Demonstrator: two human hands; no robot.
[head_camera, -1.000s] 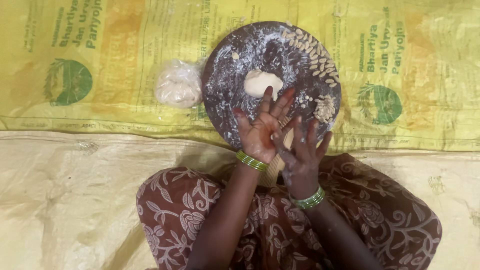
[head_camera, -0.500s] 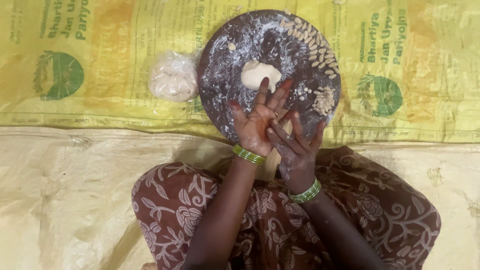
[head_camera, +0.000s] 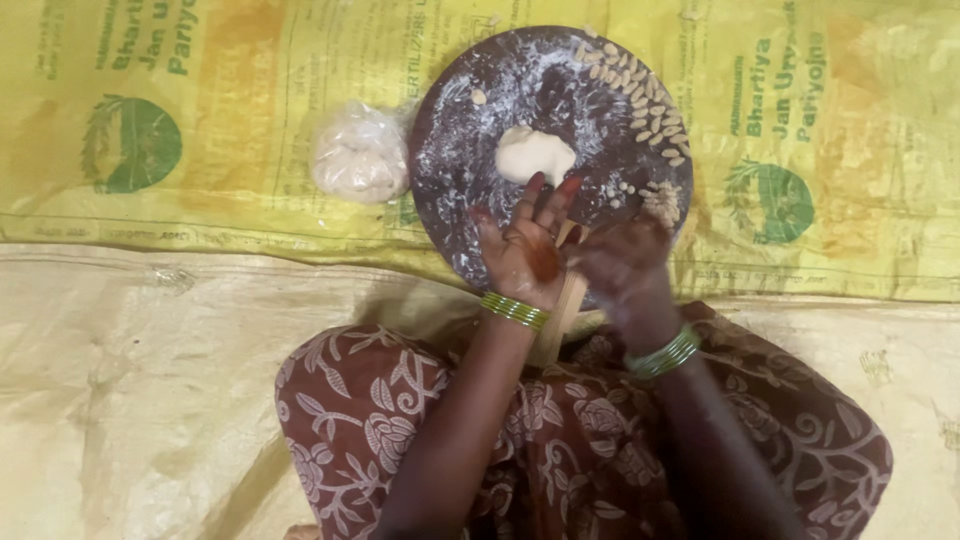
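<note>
A round dark board (head_camera: 470, 190) dusted with flour lies on a yellow printed sack. A pale lump of dough (head_camera: 535, 153) sits near its middle. Several small shaped dough pieces (head_camera: 640, 95) line its upper right rim. My left hand (head_camera: 525, 250) is palm up over the board's near edge, fingers spread and pointing at the lump, with nothing visible in it. My right hand (head_camera: 625, 265) is just to its right, blurred, with its fingers hidden. A pale wooden piece (head_camera: 562, 315) shows between my wrists. Both wrists carry green bangles.
A clear plastic bag of dough (head_camera: 360, 160) lies left of the board. The yellow sack (head_camera: 200, 120) covers the far ground, with a cream sheet (head_camera: 130, 390) nearer. My knees in brown patterned cloth (head_camera: 360, 410) fill the bottom centre.
My right hand has slid off my left palm toward the right, leaving the palm bare. The view has shifted slightly, so the board sits lower in the frame.
</note>
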